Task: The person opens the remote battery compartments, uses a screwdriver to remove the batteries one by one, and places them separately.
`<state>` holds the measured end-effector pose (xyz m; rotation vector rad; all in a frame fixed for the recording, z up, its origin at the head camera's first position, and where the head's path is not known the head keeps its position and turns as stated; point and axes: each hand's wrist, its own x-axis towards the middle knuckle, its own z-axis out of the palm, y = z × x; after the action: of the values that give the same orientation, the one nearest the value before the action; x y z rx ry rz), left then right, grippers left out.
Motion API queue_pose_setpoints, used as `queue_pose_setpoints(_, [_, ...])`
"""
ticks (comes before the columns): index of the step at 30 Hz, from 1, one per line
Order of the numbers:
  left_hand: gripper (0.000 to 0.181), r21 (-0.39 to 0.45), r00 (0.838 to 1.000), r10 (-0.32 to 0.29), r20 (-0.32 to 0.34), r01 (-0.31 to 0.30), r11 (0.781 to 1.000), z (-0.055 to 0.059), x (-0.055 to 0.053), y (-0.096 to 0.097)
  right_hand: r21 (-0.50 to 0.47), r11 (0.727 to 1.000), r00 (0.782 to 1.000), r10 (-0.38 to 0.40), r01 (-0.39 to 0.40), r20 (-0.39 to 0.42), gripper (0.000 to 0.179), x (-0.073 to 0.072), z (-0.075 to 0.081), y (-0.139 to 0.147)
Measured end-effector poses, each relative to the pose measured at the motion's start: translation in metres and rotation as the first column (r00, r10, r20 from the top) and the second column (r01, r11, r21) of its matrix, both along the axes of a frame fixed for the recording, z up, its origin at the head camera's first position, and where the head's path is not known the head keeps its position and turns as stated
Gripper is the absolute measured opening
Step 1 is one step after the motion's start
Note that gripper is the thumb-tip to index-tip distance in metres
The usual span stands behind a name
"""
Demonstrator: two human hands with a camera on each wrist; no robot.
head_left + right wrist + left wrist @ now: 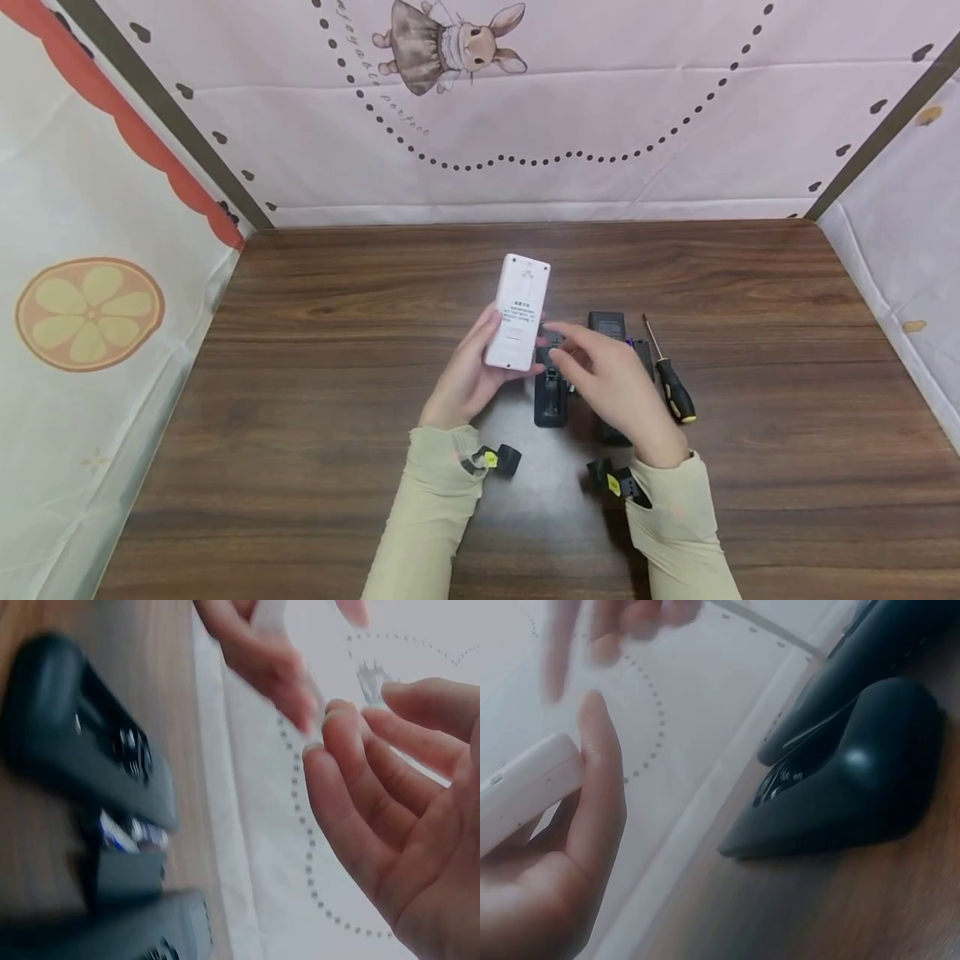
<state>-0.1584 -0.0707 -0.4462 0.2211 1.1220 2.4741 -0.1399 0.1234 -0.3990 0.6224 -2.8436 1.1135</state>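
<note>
My left hand (467,371) grips a white remote control (517,315), its back with printed text and a battery cover facing up. In the left wrist view, one end of the remote shows against the fingers. Just to its right hovers my right hand (615,383), fingers loosely bent and holding nothing. Below the hands lies a black remote control (551,410) with its battery bay uncovered. A second black remote (606,323) lies partly hidden under my right hand. Batteries (120,832) show between the dark things in the right wrist view.
A screwdriver (675,390) with a black and yellow handle lies right of the remotes, beside another dark piece (643,354). All of them rest on the brown wooden table (337,333). Printed cloth (600,108) hangs along the table's back and sides.
</note>
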Motion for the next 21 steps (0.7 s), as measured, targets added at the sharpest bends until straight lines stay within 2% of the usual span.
queue_pose_setpoints(5, [0.047,-0.09,1.0,0.026,0.0,-0.026,0.996,0.003,0.002,0.005,-0.005,0.999,0.999,0.053,-0.053,0.008,0.031,0.003,-0.001,-0.012])
queue_pose_setpoints(13, [0.048,-0.286,0.994,0.029,-0.105,-0.058,0.957,0.013,0.002,0.014,0.013,0.999,0.999,0.043,-0.043,0.005,0.029,0.004,-0.001,-0.014])
queue_pose_setpoints(16, [0.047,-0.375,0.987,0.059,-0.153,-0.113,0.92,0.016,0.003,0.017,0.01,0.999,0.999,0.042,-0.042,0.003,0.028,0.004,-0.001,-0.014])
queue_pose_setpoints(21, [0.046,-0.513,0.962,0.093,-0.258,-0.218,0.83,0.016,0.004,0.021,0.009,0.999,0.999,0.038,-0.038,-0.007,0.027,0.003,-0.003,-0.014])
